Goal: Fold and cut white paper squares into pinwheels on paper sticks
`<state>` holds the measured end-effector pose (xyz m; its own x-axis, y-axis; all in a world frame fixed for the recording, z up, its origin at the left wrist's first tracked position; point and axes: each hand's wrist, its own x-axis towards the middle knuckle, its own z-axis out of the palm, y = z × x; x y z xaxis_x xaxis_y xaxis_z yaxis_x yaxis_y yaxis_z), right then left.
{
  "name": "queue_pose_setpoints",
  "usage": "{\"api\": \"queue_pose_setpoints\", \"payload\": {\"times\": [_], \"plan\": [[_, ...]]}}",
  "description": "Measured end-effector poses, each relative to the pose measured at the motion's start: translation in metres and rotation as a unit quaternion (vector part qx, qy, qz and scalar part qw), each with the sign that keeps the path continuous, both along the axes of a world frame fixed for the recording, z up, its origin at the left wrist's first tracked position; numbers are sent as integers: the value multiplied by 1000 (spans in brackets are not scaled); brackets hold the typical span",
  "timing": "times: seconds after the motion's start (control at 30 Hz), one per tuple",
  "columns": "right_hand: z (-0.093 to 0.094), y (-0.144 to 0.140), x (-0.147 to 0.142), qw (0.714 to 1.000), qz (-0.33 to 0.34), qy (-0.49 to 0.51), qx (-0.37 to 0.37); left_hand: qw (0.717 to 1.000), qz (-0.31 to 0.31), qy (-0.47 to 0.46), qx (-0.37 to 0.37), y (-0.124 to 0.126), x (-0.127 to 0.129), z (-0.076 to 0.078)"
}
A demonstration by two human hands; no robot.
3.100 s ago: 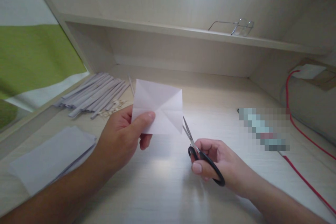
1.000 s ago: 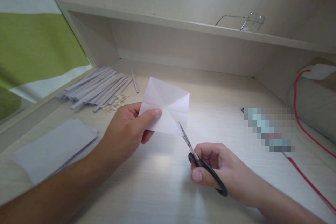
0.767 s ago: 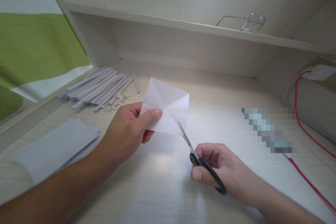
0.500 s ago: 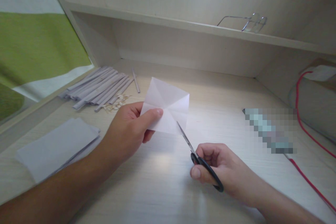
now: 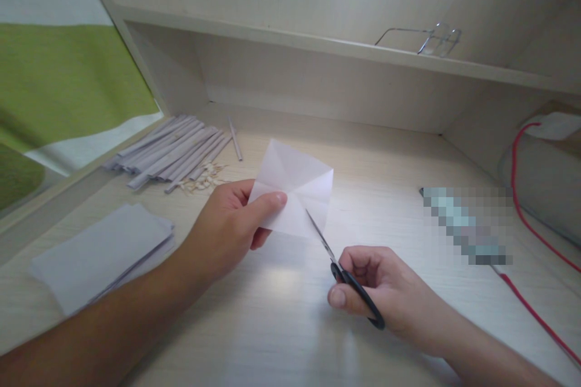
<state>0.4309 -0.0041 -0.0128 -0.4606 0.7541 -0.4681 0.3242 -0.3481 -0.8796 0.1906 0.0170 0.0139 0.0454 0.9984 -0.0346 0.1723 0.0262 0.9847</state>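
Observation:
My left hand (image 5: 229,230) pinches a small white creased paper square (image 5: 297,184) by its left edge and holds it tilted above the desk. My right hand (image 5: 376,290) grips black-handled scissors (image 5: 345,275). Their blades lie against the paper's lower right part, near a diagonal crease, and look nearly closed.
A bundle of rolled paper sticks (image 5: 170,154) and small scraps (image 5: 202,180) lie at the back left. Flat paper sheets (image 5: 100,254) sit at the left front. Glasses (image 5: 429,39) rest on the shelf. A red cable (image 5: 529,230) runs along the right; a blurred object (image 5: 465,224) lies beside it.
The paper has shifted a little right and turned slightly. The scissor blades have moved further into its lower right corner area.

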Motion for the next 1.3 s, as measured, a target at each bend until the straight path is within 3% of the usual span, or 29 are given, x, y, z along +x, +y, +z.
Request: {"api": "queue_pose_setpoints", "payload": {"times": [0.3,1.07,1.3], "plan": [[3,0,1,998,12,57,-15,999,-29,23,-18,-2,9,1],[1,0,1,1000,12,12,19,997,-50,-38,-34,1,6,-8],[-2,1,1,1000,7,4,23,998,-44,-18,-32,2,6,-9]]}}
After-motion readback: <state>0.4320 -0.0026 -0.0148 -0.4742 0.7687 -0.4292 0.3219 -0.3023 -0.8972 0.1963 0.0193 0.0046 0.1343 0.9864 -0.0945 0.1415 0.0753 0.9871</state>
